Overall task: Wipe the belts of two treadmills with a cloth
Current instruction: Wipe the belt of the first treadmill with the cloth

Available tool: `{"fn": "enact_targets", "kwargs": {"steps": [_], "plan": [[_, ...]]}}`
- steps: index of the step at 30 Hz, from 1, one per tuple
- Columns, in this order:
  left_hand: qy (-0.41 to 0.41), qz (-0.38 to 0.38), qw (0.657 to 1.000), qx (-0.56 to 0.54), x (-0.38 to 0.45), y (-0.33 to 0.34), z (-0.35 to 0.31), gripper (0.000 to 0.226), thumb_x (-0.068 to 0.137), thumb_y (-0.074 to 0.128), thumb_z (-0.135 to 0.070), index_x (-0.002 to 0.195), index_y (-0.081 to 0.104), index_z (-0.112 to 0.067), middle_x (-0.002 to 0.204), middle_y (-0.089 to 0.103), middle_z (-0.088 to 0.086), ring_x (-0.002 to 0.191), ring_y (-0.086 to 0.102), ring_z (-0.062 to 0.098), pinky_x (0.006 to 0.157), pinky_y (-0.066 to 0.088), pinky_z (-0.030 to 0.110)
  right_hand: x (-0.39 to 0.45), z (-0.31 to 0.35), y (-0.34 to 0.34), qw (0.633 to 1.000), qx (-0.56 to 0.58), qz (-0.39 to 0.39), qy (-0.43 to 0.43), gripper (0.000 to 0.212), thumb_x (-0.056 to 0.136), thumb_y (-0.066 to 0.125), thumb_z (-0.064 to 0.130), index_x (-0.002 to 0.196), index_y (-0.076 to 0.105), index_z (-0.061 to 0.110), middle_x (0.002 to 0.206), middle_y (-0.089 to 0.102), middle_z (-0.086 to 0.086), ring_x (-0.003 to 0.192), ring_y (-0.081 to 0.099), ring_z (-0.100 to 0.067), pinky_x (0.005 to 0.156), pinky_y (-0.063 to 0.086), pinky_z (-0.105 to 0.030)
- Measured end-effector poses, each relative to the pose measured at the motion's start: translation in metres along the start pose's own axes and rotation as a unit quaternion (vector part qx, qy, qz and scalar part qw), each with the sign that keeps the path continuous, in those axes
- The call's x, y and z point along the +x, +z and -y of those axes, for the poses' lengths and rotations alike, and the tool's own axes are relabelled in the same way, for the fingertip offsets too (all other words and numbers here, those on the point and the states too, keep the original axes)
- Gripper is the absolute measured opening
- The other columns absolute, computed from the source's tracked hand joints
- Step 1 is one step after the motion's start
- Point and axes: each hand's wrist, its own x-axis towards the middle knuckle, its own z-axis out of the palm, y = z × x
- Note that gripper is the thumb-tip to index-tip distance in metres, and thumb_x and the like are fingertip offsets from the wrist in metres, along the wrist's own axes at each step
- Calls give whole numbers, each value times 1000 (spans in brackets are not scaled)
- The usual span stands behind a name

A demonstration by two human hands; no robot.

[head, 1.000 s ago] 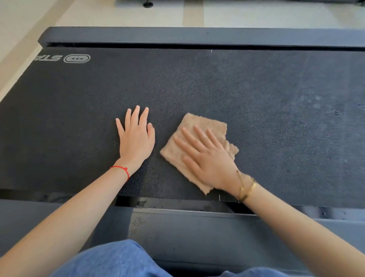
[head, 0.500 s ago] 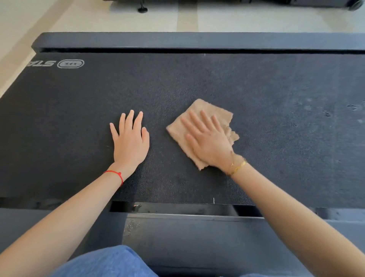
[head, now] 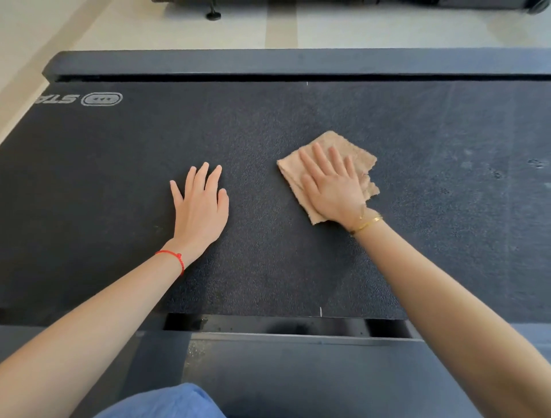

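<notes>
A black textured treadmill belt (head: 268, 125) stretches across the view from left to right. A folded tan cloth (head: 354, 152) lies on it right of centre. My right hand (head: 331, 185) presses flat on the cloth with straight, spread fingers and covers its near half. My left hand (head: 199, 206) rests flat on the bare belt to the left of the cloth, fingers straight and pointing away from me. A red string circles my left wrist and a gold bracelet my right.
Dark side rails run along the far edge (head: 298, 61) and the near edge (head: 298, 373) of the belt. A white logo (head: 101, 99) marks the belt's far left. Beyond lies pale floor (head: 149, 24) with the base of another machine (head: 387, 3). Dusty marks (head: 536, 163) show at right.
My right hand has slid the cloth away from me and a little to the right across the belt. My left hand has stayed flat in about the same place.
</notes>
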Motion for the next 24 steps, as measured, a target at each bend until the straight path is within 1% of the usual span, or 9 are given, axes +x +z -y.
{"fn": "enact_targets", "kwargs": {"steps": [4, 6, 9, 11, 14, 16, 18, 22, 24], "plan": [[10, -6, 1000, -19, 13, 3, -11, 51, 105, 32, -27, 155, 27, -19, 163, 22, 5, 152, 11, 23, 120, 5, 60, -47, 29, 16, 987, -21, 12, -159, 53, 106, 19, 46, 158, 11, 35, 166, 6, 7, 153, -1, -25, 123, -1, -48], [12, -7, 1000, -28, 18, 5, -15, 51, 105, 32, -26, 155, 27, -19, 163, 22, 5, 152, 10, 23, 120, 5, 60, -60, 28, 18, 979, 3, 21, -202, 52, 107, 21, 46, 157, 12, 37, 166, 7, 9, 153, -1, -22, 124, -3, -44], [13, -10, 1000, -18, 19, 9, -13, 51, 105, 32, -26, 155, 27, -20, 163, 21, 5, 152, 10, 24, 120, 5, 60, -36, 14, 15, 982, 0, 15, -190, 52, 106, 24, 46, 157, 17, 38, 165, 12, 9, 153, 5, -22, 124, 1, -43], [8, -11, 1000, -10, 19, 11, -13, 51, 105, 30, -27, 155, 26, -20, 163, 20, 5, 152, 10, 23, 121, 5, 59, 5, 0, 9, 990, -19, -2, -136, 51, 107, 24, 44, 157, 18, 35, 165, 13, 6, 153, 8, -25, 122, 2, -43], [0, -13, 1000, 0, 20, 11, -16, 52, 104, 28, -28, 156, 24, -21, 163, 19, 3, 152, 9, 22, 121, 5, 58, 75, -12, -5, 999, -6, 8, -32, 52, 107, 18, 43, 158, 12, 33, 167, 4, 4, 153, 2, -28, 123, -1, -45], [-1, -14, 1000, 1, 20, 11, -18, 52, 104, 28, -29, 156, 24, -22, 164, 19, 3, 152, 9, 22, 121, 5, 58, 102, -5, -6, 1000, 11, 11, 13, 53, 107, 15, 43, 159, 11, 32, 167, 1, 3, 153, -2, -29, 123, -3, -48], [-5, -16, 1000, 5, 19, 11, -18, 52, 104, 27, -29, 156, 23, -22, 164, 19, 3, 152, 8, 21, 121, 5, 58, 102, 11, 1, 1000, 5, 11, -11, 54, 106, 15, 43, 159, 11, 30, 167, 2, 2, 153, -2, -30, 122, -3, -49], [1, -12, 1000, 11, 18, 11, -17, 54, 103, 25, -30, 157, 21, -22, 164, 17, 2, 153, 7, 20, 122, 6, 56, 65, 18, 13, 984, -4, 26, -177, 53, 105, 15, 48, 158, 11, 37, 166, 5, 8, 153, 0, -24, 123, -1, -46], [1, -10, 1000, 10, 17, 12, -16, 54, 103, 24, -31, 157, 20, -22, 164, 16, 2, 153, 6, 20, 122, 6, 56, 74, 5, 9, 981, -2, 30, -190, 53, 105, 14, 51, 156, 11, 42, 166, 5, 11, 153, 1, -20, 124, 1, -45]]}}
